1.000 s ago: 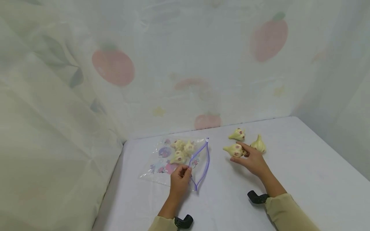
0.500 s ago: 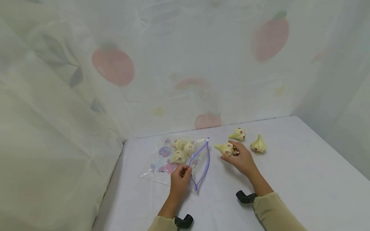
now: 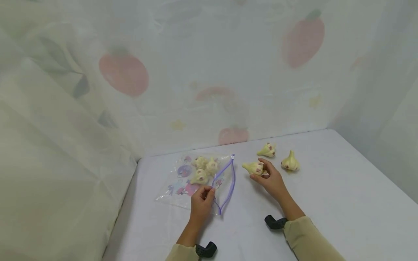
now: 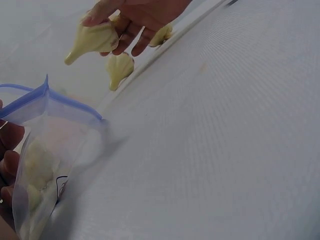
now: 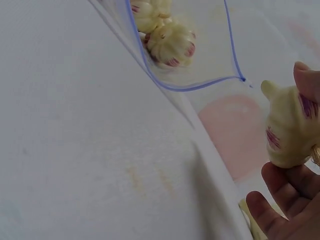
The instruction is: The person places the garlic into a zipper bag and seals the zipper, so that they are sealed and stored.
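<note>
My left hand point(image 3: 201, 203) pinches the purple-rimmed edge of a clear printed zip bag point(image 3: 179, 188) whose mouth gapes toward the right. Three garlic bulbs point(image 3: 200, 176) lie inside the bag. In my right hand point(image 3: 273, 180) is another garlic bulb point(image 3: 253, 168), held between thumb and fingers with its stem pointing left, a short way right of the bag's mouth. The right wrist view shows this held bulb point(image 5: 290, 125) up close, cream with purple streaks, and the bag's open purple rim point(image 5: 192, 88) beyond it.
Two more garlic bulbs rest on the white table point(image 3: 333, 181): one lying on its side point(image 3: 267, 150) behind my right hand, one standing stem-up point(image 3: 290, 162) to its right. A fruit-printed curtain point(image 3: 183, 90) hangs along the table's back edge, and cream cloth point(image 3: 58, 163) borders the left.
My right hand has carried its garlic bulb leftward, closer to the bag's mouth, and has barely moved in the last half second. The left hand keeps its grip on the bag's edge.
</note>
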Available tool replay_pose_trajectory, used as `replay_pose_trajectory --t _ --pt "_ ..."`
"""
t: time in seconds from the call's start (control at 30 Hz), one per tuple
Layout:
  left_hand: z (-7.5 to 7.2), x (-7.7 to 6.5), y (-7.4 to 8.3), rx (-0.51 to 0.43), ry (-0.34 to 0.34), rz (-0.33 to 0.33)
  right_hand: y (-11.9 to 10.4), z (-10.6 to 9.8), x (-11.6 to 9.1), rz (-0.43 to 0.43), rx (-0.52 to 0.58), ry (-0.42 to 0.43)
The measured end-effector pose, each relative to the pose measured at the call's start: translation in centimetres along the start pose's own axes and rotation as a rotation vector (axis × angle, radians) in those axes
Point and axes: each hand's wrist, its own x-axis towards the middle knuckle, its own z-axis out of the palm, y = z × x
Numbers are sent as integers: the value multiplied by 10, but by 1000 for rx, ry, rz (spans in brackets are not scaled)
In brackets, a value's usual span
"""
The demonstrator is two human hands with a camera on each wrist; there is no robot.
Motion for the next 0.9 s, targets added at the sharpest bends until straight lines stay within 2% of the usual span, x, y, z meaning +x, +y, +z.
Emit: replay_pose_trajectory --t 0.07,0.17,0.3,0.5,0.67,0.9 --pt "-1 0 7 2 -3 -9 1 0 1 12 31 -8" --pt "-2 1 8 11 -5 -27 4 1 3 57 40 -18" --pt "-1 1 6 21 -1 -11 7 1 4 95 25 -28" --pt "-1 1 4 3 -4 2 12 1 3 39 5 -40" --pt "-1 0 3 -10 -7 1 12 1 1 -9 51 -75" --pt "-1 0 2 -9 1 17 9 3 0 -9 45 -107"
